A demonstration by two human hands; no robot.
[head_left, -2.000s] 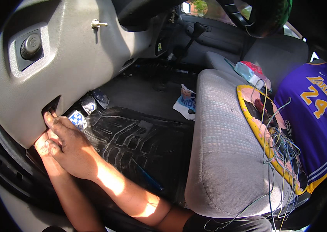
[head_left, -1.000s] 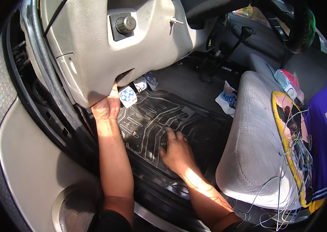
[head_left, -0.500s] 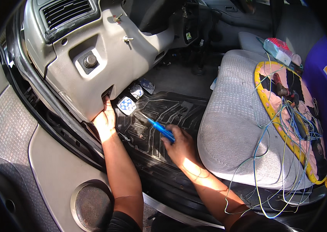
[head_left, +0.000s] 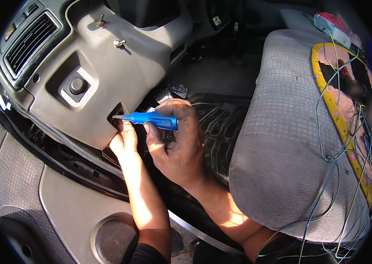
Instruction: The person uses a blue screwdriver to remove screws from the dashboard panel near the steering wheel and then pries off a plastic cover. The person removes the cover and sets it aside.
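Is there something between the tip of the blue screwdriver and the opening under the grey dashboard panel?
Nothing visible. The right hand holds the blue screwdriver with its tip at the opening; the left hand rests just below, not across its path.
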